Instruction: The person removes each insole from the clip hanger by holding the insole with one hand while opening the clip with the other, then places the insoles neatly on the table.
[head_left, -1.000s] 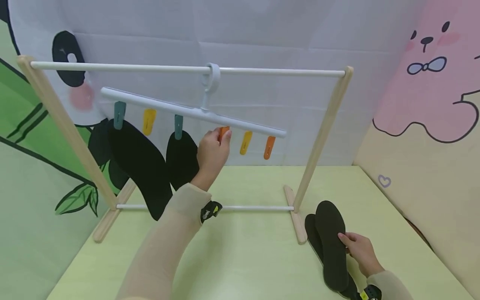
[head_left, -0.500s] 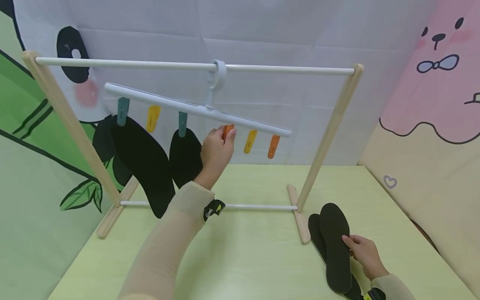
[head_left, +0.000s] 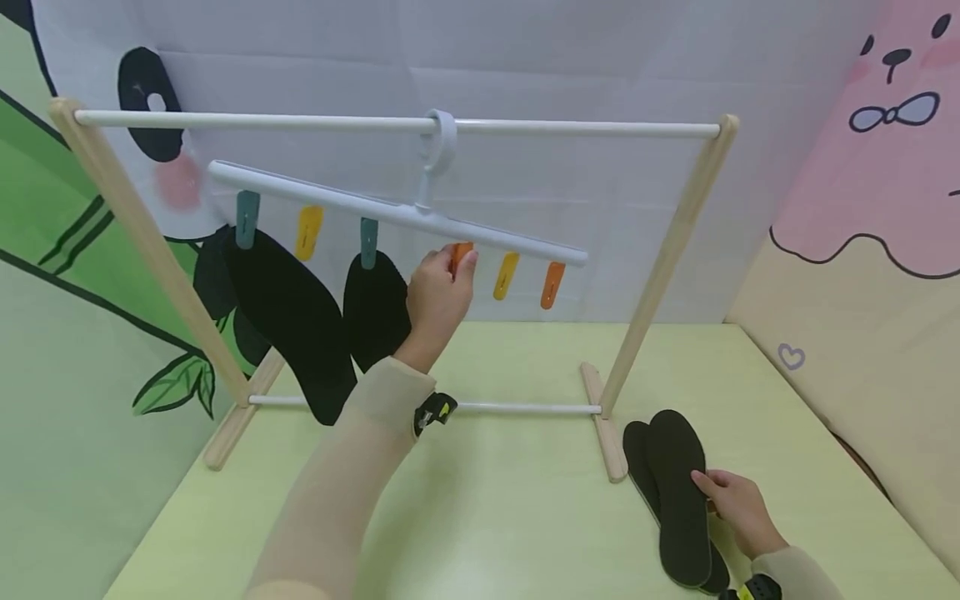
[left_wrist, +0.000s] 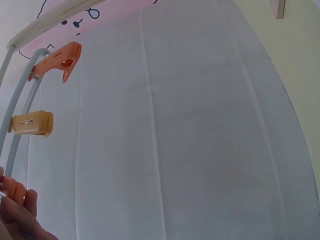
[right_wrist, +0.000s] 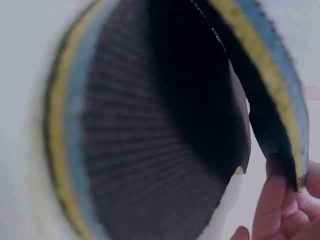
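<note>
Compared with the earlier frames, little has changed. The whole scene sits slightly more to the right and higher in the head view, and the lower end of the under insole [head_left: 637, 454], at the lower right of the frame, is seen more fully. Both hands keep the same holds.

The left hand [head_left: 438, 292], near the middle of the frame, is closed in a pinch: thumb and fingers press the orange clip [head_left: 462, 252] below the hanger [head_left: 337, 197]. Whether this clip is opened, I cannot tell.

The right hand [head_left: 738, 506], at the lower right, is partly closed and pinches the side edge of the top insole [head_left: 677, 492], with the thumb on its upper face. This insole lies across the under one, over the bench [head_left: 517, 483]; in the right wrist view a gap shows between the two.

The hanger is tilted, its left end higher. At the left, the larger hanging insole [head_left: 292, 317] and the smaller-looking hanging insole [head_left: 377, 308] hang each from a teal clip.
</note>
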